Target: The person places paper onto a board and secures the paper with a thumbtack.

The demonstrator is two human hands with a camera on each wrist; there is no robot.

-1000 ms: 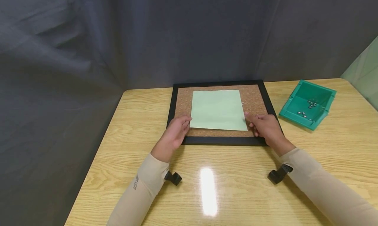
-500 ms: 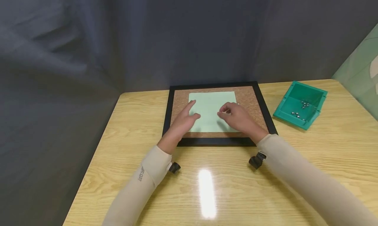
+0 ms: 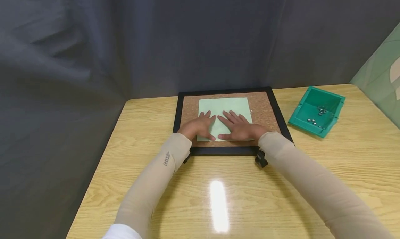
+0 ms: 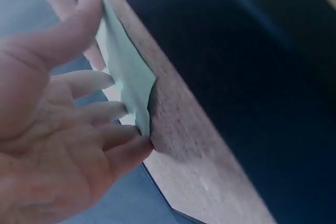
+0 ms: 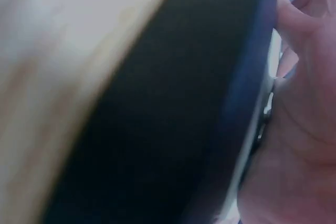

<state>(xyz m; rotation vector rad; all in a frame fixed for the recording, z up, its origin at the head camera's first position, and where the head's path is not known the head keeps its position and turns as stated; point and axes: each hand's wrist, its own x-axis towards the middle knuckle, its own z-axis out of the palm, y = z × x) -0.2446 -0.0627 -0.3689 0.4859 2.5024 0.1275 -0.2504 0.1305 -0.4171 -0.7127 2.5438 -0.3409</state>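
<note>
A pale green sheet of paper [image 3: 223, 105] lies on a black-framed cork board [image 3: 262, 105] at the back of the table. My left hand [image 3: 201, 126] rests on the sheet's left part with its fingers spread. On the right part lies my right hand [image 3: 239, 127], palm down, fingers also spread and thumb pointing at the left one. In the left wrist view the fingertips [image 4: 128, 153] touch the paper [image 4: 134, 72], whose near corner lifts a little off the cork [image 4: 184, 129]. The right wrist view shows the black frame [image 5: 168, 87] beside my right palm [image 5: 304, 114].
A green plastic bin [image 3: 312, 128] with several small shiny metal pieces [image 3: 321, 111] stands tilted right of the board. The wooden table [image 3: 150, 128] runs back to a dark curtain [image 3: 200, 41]. A small white pin-like spot [image 3: 251, 111] shows on the cork's right.
Both hands have left the sheet's side edges and moved inward over it. The right fingers, bent half a second ago, are now spread flat on the paper.
</note>
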